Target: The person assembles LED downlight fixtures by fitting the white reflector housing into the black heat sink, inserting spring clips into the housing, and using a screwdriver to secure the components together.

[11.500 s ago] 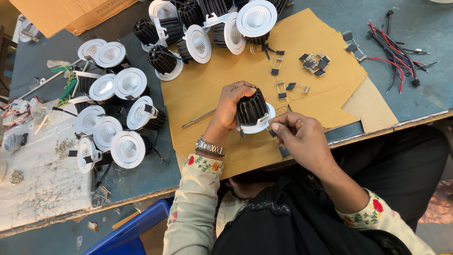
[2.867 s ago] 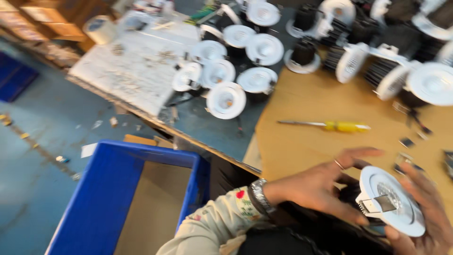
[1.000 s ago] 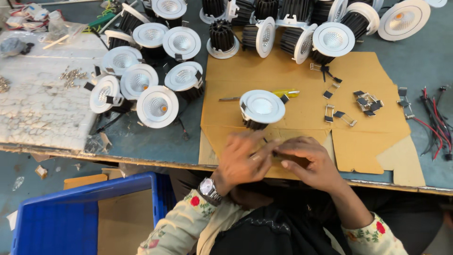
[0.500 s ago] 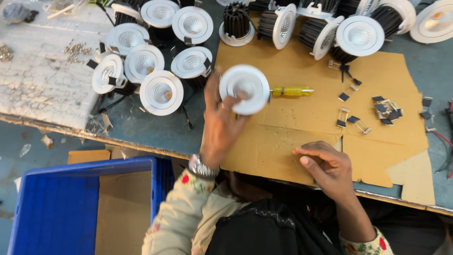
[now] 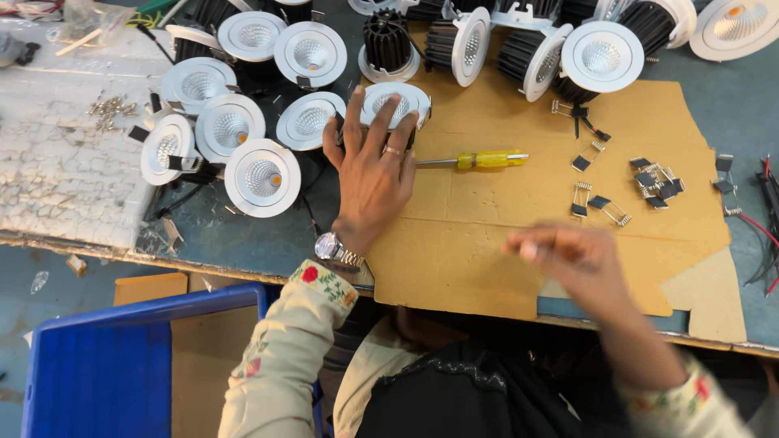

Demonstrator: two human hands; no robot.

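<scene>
- Since half a second ago, the white downlight point(image 5: 395, 104) has been carried further up the tabletop point(image 5: 734, 130) by the left hand point(image 5: 375, 166) and set beside the cluster of finished downlights point(image 5: 243, 122); the right hand point(image 5: 568, 258) has been lifted off the cardboard.
- The left hand is seen spread, fingers point(image 5: 381, 130) fanned over the rim of the white downlight, palm resting on the edge of the cardboard sheet point(image 5: 519, 195).
- The downlight is placed face up at the upper left corner of the cardboard, just beside another white lamp point(image 5: 310, 120).
- A yellow-handled screwdriver point(image 5: 475, 160) is laid on the cardboard, its tip near the left hand.
- The right hand is blurred above the cardboard's near edge; whether anything is pinched cannot be told.
- Small spring clips point(image 5: 657, 182) are scattered on the cardboard to the right.
- A blue crate point(image 5: 105, 373) is seen below the tabletop.
</scene>
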